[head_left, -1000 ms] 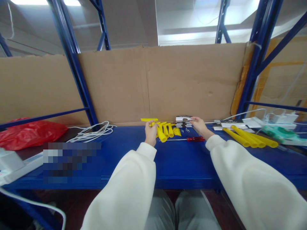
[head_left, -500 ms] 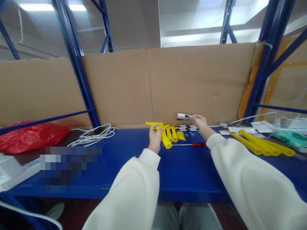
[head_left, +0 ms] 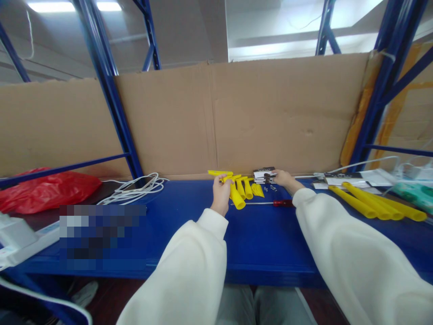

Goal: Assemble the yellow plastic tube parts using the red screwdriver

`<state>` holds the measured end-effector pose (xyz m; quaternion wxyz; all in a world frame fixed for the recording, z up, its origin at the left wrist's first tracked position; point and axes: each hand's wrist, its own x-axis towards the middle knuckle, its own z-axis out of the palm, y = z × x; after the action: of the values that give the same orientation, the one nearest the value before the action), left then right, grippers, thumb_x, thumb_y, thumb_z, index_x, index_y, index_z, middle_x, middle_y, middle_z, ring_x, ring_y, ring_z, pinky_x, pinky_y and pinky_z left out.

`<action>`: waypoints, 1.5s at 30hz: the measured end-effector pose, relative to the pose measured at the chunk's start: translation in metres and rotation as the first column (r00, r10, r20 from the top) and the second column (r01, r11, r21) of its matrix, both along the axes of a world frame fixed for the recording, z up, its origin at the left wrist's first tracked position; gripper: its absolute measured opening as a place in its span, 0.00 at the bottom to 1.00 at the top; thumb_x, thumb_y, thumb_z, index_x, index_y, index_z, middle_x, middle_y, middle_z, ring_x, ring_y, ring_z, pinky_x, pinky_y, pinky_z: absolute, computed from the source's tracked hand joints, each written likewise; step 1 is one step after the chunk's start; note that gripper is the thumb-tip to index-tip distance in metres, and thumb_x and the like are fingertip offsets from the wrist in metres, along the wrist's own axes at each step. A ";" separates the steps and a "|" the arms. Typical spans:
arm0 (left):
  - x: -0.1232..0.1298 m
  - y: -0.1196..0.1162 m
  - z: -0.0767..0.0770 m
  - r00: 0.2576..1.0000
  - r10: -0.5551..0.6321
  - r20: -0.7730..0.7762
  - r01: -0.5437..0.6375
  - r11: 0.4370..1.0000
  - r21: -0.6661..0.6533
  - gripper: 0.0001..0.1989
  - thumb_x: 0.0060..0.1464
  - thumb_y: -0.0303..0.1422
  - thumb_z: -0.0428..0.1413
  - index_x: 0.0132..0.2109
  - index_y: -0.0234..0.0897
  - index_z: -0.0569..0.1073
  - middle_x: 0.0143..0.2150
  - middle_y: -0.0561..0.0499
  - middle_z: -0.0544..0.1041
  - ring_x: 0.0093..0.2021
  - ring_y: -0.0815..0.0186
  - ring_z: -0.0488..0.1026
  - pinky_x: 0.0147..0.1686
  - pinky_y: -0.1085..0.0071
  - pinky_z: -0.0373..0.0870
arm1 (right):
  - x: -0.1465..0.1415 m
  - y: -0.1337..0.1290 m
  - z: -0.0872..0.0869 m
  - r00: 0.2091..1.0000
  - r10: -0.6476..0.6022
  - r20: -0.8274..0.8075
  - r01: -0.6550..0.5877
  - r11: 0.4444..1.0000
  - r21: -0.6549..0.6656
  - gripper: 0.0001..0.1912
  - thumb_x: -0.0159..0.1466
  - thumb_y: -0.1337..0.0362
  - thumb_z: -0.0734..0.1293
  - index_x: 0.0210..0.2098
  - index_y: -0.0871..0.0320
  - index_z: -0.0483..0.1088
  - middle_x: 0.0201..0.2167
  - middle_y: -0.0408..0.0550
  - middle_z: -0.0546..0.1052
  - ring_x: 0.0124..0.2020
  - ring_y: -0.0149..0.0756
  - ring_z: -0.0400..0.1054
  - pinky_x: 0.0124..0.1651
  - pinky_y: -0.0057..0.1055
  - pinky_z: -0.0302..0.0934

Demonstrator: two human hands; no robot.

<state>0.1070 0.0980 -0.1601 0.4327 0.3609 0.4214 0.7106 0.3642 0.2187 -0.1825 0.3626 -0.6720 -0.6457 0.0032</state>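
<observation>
My left hand [head_left: 221, 193] is closed on a yellow tool-like piece [head_left: 237, 198] with a flared tubular handle, just left of several similar yellow pieces [head_left: 248, 189] lying in a row. My right hand [head_left: 284, 178] has its fingers closed on the right edge of a black-and-white printed card [head_left: 264, 173], level with the top of a small stack of such cards. Small yellow parts [head_left: 257, 190] and tiny metal bits [head_left: 266, 188] lie below the stack. A red-handled screwdriver [head_left: 282, 203] lies nearer to me on the blue table.
Four long yellow tubes [head_left: 382, 205] and printed papers [head_left: 348, 180] lie at the right. At the left are a coiled white cable [head_left: 138, 192], a red plastic bag [head_left: 50, 189] and a white power strip [head_left: 30, 246]. A cardboard panel [head_left: 169, 122] stands behind the table [head_left: 189, 203].
My right hand has lowered the printed card onto the stack. My left hand stays on the yellow piece. The view has shifted slightly.
</observation>
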 end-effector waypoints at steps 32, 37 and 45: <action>-0.005 -0.002 0.003 0.998 -0.047 0.041 0.048 0.998 -0.034 0.40 0.44 0.20 0.57 0.63 0.47 0.55 0.32 0.59 0.72 0.15 0.76 0.64 0.18 0.78 0.61 | -0.007 -0.058 0.007 0.963 -0.026 0.268 0.010 0.998 0.060 0.23 0.61 0.65 0.60 0.55 0.53 0.72 0.57 0.55 0.73 0.59 0.54 0.61 0.59 0.55 0.55; -0.006 -0.007 0.007 0.995 -0.080 0.055 0.084 0.994 -0.074 0.32 0.42 0.20 0.56 0.56 0.40 0.63 0.23 0.60 0.70 0.12 0.75 0.61 0.15 0.78 0.56 | 0.002 -0.077 0.009 0.976 -0.071 0.207 0.045 0.991 0.125 0.20 0.63 0.66 0.59 0.50 0.55 0.75 0.54 0.55 0.76 0.58 0.51 0.64 0.60 0.52 0.56; -0.009 -0.004 0.002 0.974 -0.228 0.012 0.227 0.963 -0.145 0.11 0.44 0.23 0.56 0.39 0.34 0.70 0.20 0.54 0.71 0.12 0.73 0.59 0.14 0.75 0.55 | 0.012 -0.090 0.012 0.997 -0.049 0.058 0.043 0.994 0.096 0.17 0.63 0.67 0.61 0.46 0.57 0.77 0.51 0.54 0.78 0.55 0.49 0.69 0.57 0.46 0.62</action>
<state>0.0982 0.0942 -0.1576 0.5355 0.3762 0.4288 0.6228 0.3759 0.1291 -0.1710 0.3744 -0.6686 -0.6401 -0.0562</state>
